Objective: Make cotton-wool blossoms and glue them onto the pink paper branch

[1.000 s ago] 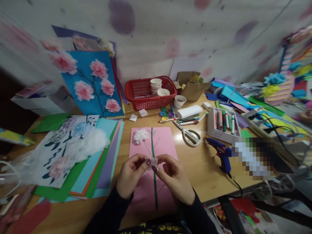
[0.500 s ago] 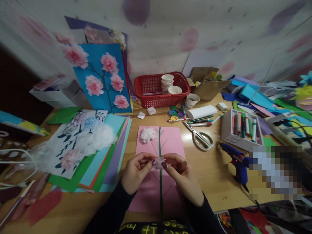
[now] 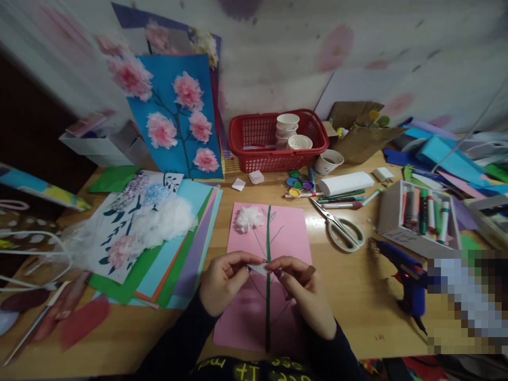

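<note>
Between my two hands is a small pale piece of thin paper (image 3: 259,269), perhaps tissue. My left hand (image 3: 225,279) pinches its left end, and my right hand (image 3: 298,288) pinches the right end. Both are above a pink sheet (image 3: 242,317) lying on the table. A dark green stem (image 3: 268,238) runs down that sheet, with thin drawn branches and leaf outlines. Near the sheet's upper left corner sits a fluffy whitish paper flower (image 3: 248,219). The fingers partly cover the paper piece.
Scissors (image 3: 341,227), a blue glue gun (image 3: 402,270) and a marker box (image 3: 420,217) lie to the right. Behind stand a red basket (image 3: 254,161) with cups and a blue flower picture (image 3: 166,90). Coloured sheets (image 3: 194,248) and white fluff (image 3: 170,219) lie left.
The paper piece has gone from facing me broadly to a narrower, tilted shape as my fingers shifted on it. The whole view has swung slightly left.
</note>
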`<state>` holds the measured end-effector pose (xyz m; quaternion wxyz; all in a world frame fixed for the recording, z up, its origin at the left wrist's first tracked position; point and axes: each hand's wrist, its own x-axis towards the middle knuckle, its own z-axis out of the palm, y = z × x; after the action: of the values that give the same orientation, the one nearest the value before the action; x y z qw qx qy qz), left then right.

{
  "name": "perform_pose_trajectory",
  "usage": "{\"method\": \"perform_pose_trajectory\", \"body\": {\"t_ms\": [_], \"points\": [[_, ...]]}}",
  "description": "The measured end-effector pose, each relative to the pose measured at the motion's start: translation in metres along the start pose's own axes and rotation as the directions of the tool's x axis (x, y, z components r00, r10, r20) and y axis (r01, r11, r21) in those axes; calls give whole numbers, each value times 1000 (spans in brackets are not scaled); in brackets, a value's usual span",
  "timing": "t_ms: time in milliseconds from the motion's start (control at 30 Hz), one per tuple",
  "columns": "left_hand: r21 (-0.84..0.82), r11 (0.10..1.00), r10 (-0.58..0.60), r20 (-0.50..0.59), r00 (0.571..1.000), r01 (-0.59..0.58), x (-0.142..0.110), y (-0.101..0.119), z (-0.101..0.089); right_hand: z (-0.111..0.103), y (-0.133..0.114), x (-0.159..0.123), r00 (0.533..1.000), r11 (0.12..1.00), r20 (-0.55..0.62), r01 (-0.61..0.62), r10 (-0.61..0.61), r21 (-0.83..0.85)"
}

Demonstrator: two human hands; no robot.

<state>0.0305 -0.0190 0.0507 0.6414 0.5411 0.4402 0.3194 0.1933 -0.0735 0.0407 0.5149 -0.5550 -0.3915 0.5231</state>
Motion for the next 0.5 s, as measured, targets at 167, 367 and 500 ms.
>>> {"method": "perform_pose_trajectory", "body": {"t_ms": [167, 367, 500], "points": [[40, 997, 59, 10, 998, -59, 1, 1, -1, 2, -2, 0, 1000, 1000, -11, -21, 21, -15], [160, 973, 164, 34, 986, -168, 0, 3, -3, 11, -2, -2, 998, 999, -63, 11, -9, 37], [122, 980, 158, 20, 987, -159, -1, 3, -2, 13, 0, -2, 998, 998, -51, 24, -22, 51]]}}
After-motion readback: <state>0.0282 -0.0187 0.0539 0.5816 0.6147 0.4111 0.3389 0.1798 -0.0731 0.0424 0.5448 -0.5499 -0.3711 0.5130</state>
